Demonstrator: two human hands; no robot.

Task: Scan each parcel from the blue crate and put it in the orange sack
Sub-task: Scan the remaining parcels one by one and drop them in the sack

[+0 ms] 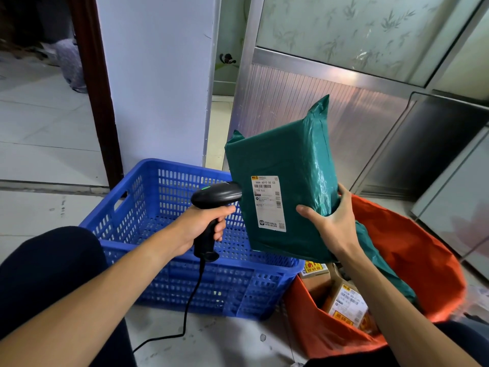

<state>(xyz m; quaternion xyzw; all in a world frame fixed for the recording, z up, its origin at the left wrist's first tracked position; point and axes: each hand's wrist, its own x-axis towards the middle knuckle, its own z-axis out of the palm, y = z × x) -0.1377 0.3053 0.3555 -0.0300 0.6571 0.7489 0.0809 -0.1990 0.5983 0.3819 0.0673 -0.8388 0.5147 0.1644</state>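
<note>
Right hand (332,223) grip clamped on the crinkly green plastic mailer parcel (291,154), I hold it upright between blue slotted crate (169,186) and orange fabric sack (412,255) so its white label (267,202) faces the black corded scanner (215,197) clamped in left hand (203,226).

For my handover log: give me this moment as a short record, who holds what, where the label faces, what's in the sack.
left hand: grips the scanner handle, nose close to the label
right hand: holds the green parcel upright by its lower edge
label: white, facing the scanner
orange sack: open, beside the blue crate, holds cardboard boxes
stage: scanning, parcel not yet in sack
</note>
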